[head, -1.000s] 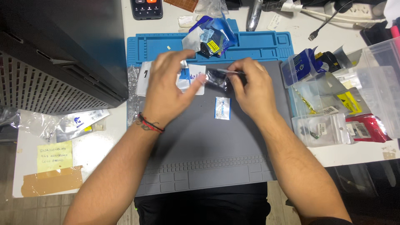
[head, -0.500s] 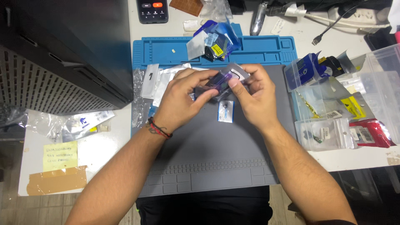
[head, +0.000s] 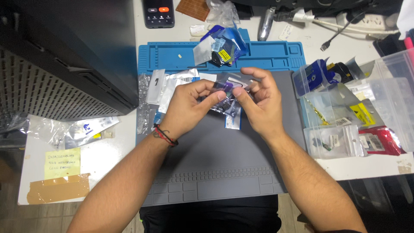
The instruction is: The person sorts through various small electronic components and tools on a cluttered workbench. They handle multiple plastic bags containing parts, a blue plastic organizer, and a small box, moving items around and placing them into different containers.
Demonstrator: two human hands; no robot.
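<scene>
Both hands meet over the middle of the grey work mat point(head: 224, 159), and between them sits a small clear plastic bag point(head: 227, 92) with something dark inside. The left hand point(head: 186, 108) comes in from the side, thumb and forefinger pressed together on the bag's near edge. The right hand point(head: 258, 103) has it from the other side, thumb tip meeting the left thumb on the plastic while the other fingers arch over the top flap. So the bag is up off the mat, pinched from both sides, just above a small blue-and-white sachet point(head: 233, 122) lying flat beneath it.

How far along? My read is that the bag is in hand but not yet open: the dark content is inside the plastic, nothing has come out onto the mat, and the grip looks like the sort used to work a sealed lip apart. Whether the seal has started to part, I cannot tell; the fingers cover that edge.

Around the hands, plenty waits untouched: silver and clear packets point(head: 172, 84) at the mat's left side, a heap of blue and yellow-labelled pouches on the blue tray point(head: 276, 49), more clear bags point(head: 334, 140) on the tabletop at the right, a phone point(head: 159, 11) at the top, and a yellow note point(head: 62, 163) taped down at the far left.
</scene>
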